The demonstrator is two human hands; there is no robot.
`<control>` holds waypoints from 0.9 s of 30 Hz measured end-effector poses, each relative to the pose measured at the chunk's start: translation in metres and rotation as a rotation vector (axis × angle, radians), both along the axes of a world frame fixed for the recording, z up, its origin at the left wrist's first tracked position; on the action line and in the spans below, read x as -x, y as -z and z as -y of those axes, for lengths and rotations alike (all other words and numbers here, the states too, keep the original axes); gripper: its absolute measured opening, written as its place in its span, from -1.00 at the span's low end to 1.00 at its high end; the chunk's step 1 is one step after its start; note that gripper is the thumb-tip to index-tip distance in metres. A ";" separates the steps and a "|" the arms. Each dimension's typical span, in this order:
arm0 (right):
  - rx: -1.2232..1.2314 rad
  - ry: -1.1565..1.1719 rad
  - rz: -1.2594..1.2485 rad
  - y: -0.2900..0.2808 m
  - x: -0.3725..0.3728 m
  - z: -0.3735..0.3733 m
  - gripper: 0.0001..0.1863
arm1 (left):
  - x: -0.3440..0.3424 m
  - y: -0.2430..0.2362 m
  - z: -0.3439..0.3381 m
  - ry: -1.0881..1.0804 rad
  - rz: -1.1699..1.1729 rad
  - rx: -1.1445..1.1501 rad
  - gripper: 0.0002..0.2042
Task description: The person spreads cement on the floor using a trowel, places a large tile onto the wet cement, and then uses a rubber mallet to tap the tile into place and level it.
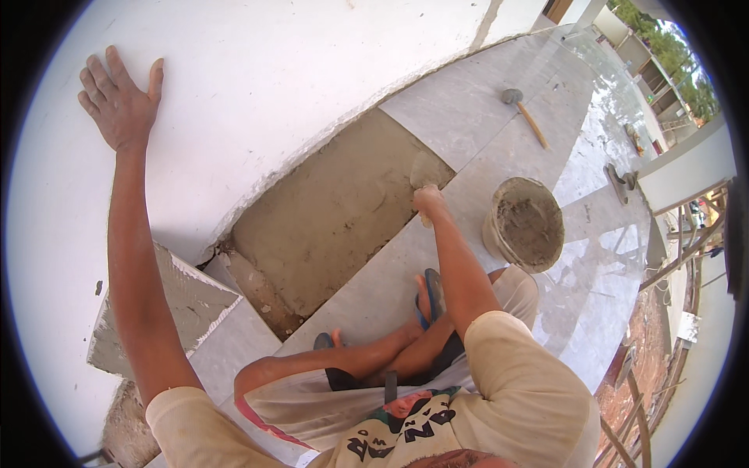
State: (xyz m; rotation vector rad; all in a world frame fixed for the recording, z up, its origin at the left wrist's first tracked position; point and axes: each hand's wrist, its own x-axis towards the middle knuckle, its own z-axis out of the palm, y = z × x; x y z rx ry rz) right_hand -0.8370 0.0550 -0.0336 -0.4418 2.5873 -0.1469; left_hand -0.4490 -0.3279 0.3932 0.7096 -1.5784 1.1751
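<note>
My left hand [117,97] lies open with spread fingers flat on the white wall [257,70]. My right hand [429,201] grips a trowel [429,168], its blade on the far right part of a rectangle of grey mortar [324,210] between the wall and laid grey tiles [367,285]. To the right of that hand stands a bucket [534,222] with mortar in it. Beneath my left forearm a square tile [187,304], mortar spread on its back, rests by the wall.
A mallet [527,117] with a wooden handle lies on the tiles farther back. Sandals [620,183] and small tools [633,139] lie at the right. Beyond are low white walls [686,171], wooden poles [683,249] and reddish ground [647,343]. My crossed legs are below.
</note>
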 end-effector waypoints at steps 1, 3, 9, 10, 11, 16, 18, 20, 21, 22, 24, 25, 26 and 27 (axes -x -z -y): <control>-0.030 -0.089 0.011 -0.001 0.001 -0.003 -0.71 | -0.002 0.000 0.001 0.011 -0.001 0.009 -0.19; -0.073 -0.359 0.037 -0.011 -0.021 0.000 -0.71 | -0.010 0.002 0.003 0.044 0.022 0.018 -0.19; 0.165 0.196 0.057 -0.031 -0.065 -0.008 -0.67 | -0.018 -0.001 0.002 0.071 0.024 -0.026 -0.19; 0.185 0.251 0.041 -0.025 -0.061 -0.010 -0.66 | -0.019 -0.002 0.003 0.056 0.020 -0.030 -0.19; 0.158 0.190 0.034 -0.015 -0.052 -0.015 -0.65 | -0.018 0.000 0.004 0.043 0.011 -0.038 -0.19; 0.067 0.039 -0.093 0.023 -0.001 -0.050 -0.61 | -0.003 0.003 0.002 0.156 -0.057 -0.064 -0.18; 0.068 -0.021 -0.055 0.016 -0.006 -0.052 -0.61 | -0.006 0.003 0.002 0.141 -0.045 -0.067 -0.18; 0.092 -0.002 0.018 -0.002 -0.024 -0.044 -0.61 | -0.012 0.001 0.004 0.106 -0.017 -0.058 -0.18; 0.105 0.059 0.044 -0.010 -0.031 -0.041 -0.60 | -0.013 0.001 0.005 0.106 -0.011 -0.054 -0.18; 0.117 0.118 0.072 -0.019 -0.040 -0.038 -0.60 | -0.016 -0.001 0.005 0.103 -0.002 -0.048 -0.19; 0.139 0.157 0.149 -0.038 -0.066 -0.027 -0.60 | -0.025 0.000 0.007 0.091 0.023 -0.040 -0.19; 0.152 0.178 0.183 -0.044 -0.074 -0.022 -0.59 | -0.027 -0.003 0.008 0.088 0.029 -0.036 -0.19; 0.149 0.111 0.128 -0.033 -0.056 -0.035 -0.60 | -0.019 0.001 0.007 0.107 0.004 -0.048 -0.19; 0.137 0.054 0.050 -0.017 -0.019 -0.062 -0.61 | -0.008 0.001 0.003 0.101 -0.032 -0.061 -0.19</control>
